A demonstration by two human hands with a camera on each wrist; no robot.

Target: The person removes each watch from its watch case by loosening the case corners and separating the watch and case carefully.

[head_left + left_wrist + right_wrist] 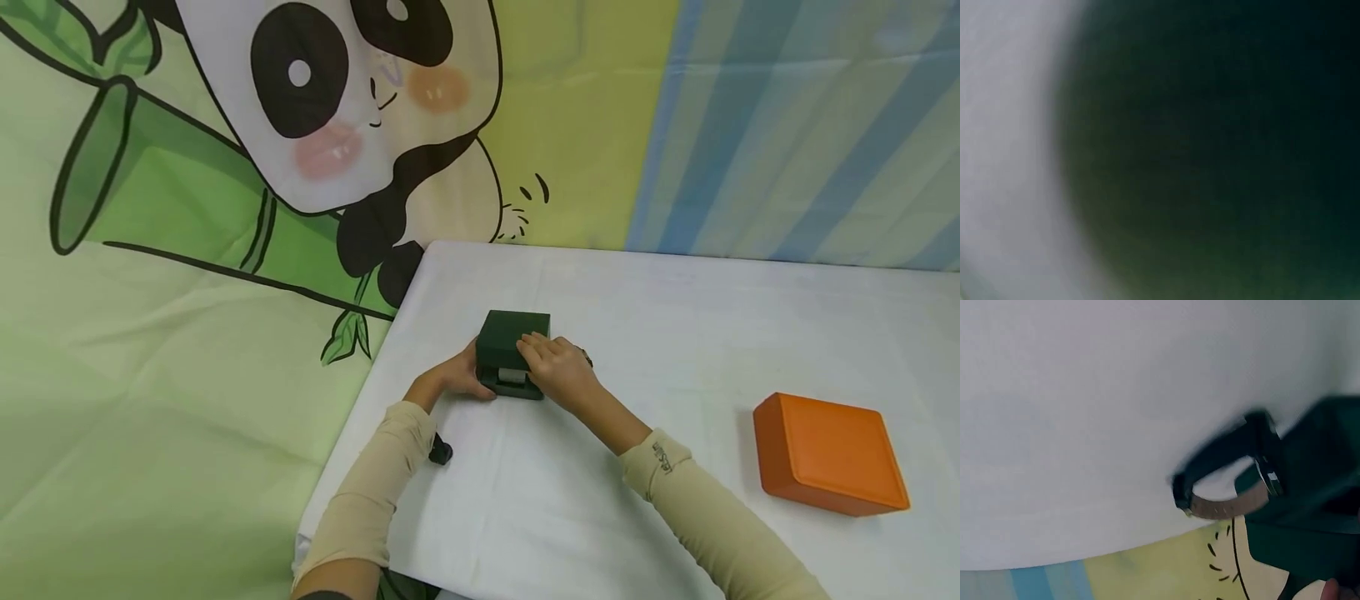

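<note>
A dark green watch box point(513, 333) stands near the table's left edge, its lid tilted up at the front. A pale pad point(513, 376) shows in the gap. My left hand point(467, 373) grips the box's left side, thumb at the base; the left wrist view is filled by a dark green blur. My right hand point(557, 367) lies over the lid's front right corner, fingertips on its top. A wristwatch point(1222, 503) with a dark strap, brown inside, hangs at its outer side, its loop fastened. The fingers holding it are hidden.
An orange box point(843, 454) lies on the white-covered table point(637, 308) to the right. Behind the table hangs a printed cloth point(570, 125) with a panda and stripes. A small black device point(440, 451) sits by the left wrist.
</note>
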